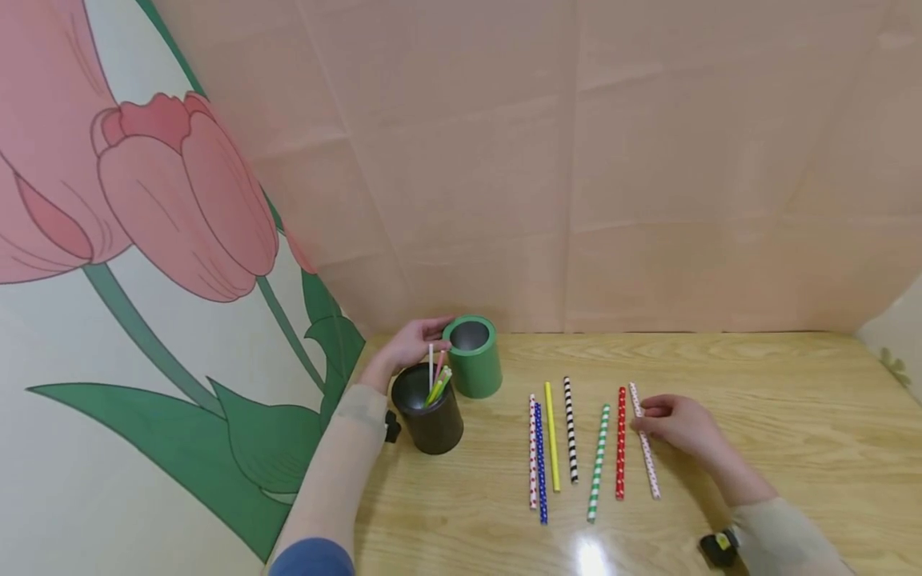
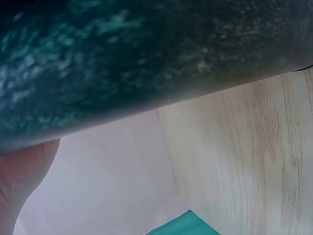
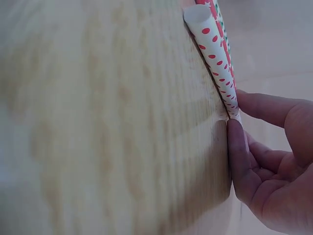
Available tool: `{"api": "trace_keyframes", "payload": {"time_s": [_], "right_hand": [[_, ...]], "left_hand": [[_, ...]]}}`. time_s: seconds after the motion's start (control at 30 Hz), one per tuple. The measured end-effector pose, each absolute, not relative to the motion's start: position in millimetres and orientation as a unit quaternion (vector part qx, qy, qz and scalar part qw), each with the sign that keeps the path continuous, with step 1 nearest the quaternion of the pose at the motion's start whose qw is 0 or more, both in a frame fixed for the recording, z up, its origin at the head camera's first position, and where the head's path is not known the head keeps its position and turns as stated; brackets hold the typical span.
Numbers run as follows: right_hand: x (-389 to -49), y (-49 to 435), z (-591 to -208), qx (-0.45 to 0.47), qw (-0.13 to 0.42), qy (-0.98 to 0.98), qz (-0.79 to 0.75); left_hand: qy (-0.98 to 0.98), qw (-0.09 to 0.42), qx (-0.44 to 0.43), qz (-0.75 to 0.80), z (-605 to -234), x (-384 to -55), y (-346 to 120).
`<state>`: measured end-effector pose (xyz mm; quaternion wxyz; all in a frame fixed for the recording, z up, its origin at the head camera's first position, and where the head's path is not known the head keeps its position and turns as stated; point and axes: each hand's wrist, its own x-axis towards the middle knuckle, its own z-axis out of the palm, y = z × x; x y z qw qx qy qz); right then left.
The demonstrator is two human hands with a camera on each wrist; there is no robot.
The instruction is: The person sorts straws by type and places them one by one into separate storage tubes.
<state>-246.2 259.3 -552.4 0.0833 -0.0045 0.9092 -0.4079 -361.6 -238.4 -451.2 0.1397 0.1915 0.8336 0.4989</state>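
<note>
Nearest the head camera, a blue sleeve edge (image 1: 311, 558) lies at seven o'clock, the left forearm (image 1: 327, 480) pointing from it towards one. Beyond the black cup (image 1: 437, 432), which holds several straws, the left hand (image 1: 410, 344) touches the green cup (image 1: 479, 378) at its nine o'clock side; whether it grips or merely rests there, one cannot tell. Rightward lie a red-dotted straw (image 1: 532, 460), then blue, yellow, black-striped, green-striped and red ones. Last comes the outermost white straw (image 1: 651, 470), flat on the table (image 1: 807, 408), its long axis running from just before twelve to just before six. The right hand (image 1: 680, 424), the nearer one, pinches it between thumb and finger, its wrist between four and five. From that pinch, the green cup stands upright between nine and ten, well apart.
</note>
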Motion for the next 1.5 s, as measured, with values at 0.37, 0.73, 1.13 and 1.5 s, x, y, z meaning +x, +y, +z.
{"api": "trace_keyframes", "payload": {"time_s": [0.37, 0.73, 1.13, 1.5], "right_hand": [[-248.0, 253.6, -545.8, 0.013, 0.099, 0.896, -0.432], [-250.4, 254.3, -546.6, 0.025, 0.115, 0.882, -0.456], [-254.3, 263.4, -545.2, 0.013, 0.116, 0.875, -0.471], [-249.0, 275.6, -531.2, 0.003, 0.126, 0.841, -0.526]], "left_hand": [[0.831, 0.141, 0.181, 0.507, -450.9, -360.8, -238.9], [0.835, 0.135, 0.177, 0.502, -451.7, -360.8, -236.9], [0.834, 0.137, 0.178, 0.504, -453.1, -362.4, -233.5], [0.835, 0.141, 0.173, 0.503, -452.2, -361.5, -230.6]]}}
